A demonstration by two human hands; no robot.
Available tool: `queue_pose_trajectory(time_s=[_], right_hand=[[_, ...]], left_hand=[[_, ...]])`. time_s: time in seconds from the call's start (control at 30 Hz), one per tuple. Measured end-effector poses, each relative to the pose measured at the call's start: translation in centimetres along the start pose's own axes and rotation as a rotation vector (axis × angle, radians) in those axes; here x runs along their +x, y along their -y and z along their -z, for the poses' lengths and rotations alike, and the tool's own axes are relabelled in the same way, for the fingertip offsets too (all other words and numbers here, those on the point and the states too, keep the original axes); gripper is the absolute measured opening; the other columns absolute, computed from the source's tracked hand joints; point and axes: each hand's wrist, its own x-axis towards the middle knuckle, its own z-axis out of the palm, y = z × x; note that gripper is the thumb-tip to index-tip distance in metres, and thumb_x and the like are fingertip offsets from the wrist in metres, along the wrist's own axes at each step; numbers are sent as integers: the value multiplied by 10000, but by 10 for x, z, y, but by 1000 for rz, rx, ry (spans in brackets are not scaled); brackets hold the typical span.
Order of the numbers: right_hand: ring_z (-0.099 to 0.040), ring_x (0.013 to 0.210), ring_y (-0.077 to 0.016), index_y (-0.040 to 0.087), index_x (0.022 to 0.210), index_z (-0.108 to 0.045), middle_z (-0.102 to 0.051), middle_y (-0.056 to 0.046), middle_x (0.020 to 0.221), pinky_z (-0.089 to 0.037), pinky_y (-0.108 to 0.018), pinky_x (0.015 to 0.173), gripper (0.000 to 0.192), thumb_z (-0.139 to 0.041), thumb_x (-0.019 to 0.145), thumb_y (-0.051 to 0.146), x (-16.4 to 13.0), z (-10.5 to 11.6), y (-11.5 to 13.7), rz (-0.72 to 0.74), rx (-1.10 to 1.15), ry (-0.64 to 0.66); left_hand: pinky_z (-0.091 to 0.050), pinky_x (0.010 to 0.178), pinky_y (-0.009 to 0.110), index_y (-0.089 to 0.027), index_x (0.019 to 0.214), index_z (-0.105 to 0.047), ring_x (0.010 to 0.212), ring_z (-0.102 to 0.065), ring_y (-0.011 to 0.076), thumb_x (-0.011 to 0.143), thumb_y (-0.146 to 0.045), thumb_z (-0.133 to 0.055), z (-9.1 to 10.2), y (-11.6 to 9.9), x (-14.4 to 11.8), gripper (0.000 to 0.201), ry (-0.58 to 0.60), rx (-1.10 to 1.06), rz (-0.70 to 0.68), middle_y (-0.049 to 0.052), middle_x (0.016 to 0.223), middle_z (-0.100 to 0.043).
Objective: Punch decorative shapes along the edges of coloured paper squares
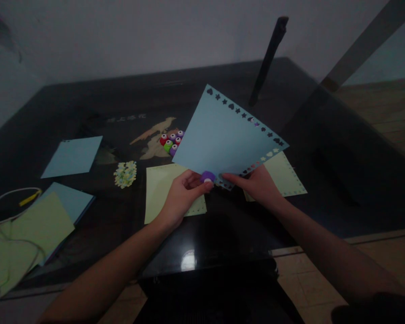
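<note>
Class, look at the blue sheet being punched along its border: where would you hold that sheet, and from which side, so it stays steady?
Hold the blue sheet at its near bottom edge, coming from the right, as the right hand does. That edge points toward the person, beside the purple punch pinched in the left hand. Gripping close to the punch probably stops the thin, tilted paper flexing.

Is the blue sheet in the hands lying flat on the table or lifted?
Lifted. The blue sheet tilts up off the table, its near corner held between the left hand, with a purple punch, and the right hand.
</note>
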Motion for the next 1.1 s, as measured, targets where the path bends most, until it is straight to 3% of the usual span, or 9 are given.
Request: queue_pose_trajectory(time_s=[0.3,0.53,1.1], right_hand=[[-589,1037,-298,215,1136,-567,-669,-85,1034,-427,-518,939,514,-704,672,388,1,5,4,-26,-79,40],[-580,1062,-294,230,1164,-556,-670,-72,1055,-424,-513,956,537,-707,669,372,0,5,5,-20,-61,62],[-564,1102,-290,230,1238,-511,-650,-72,1123,-413,-494,985,606,-701,673,334,1,5,7,2,-41,102]], left_hand=[[-462,620,254,-134,794,-635,664,-589,128,657,-361,-729,-1,-6,-2,281,-28,23,42,40,733,-654],[-459,617,241,-130,844,-641,709,-607,130,667,-334,-726,-4,-8,-4,283,-17,-14,28,56,818,-676],[-428,612,245,-141,833,-644,706,-590,134,683,-358,-706,-4,-7,-4,271,-18,30,21,54,794,-664]])
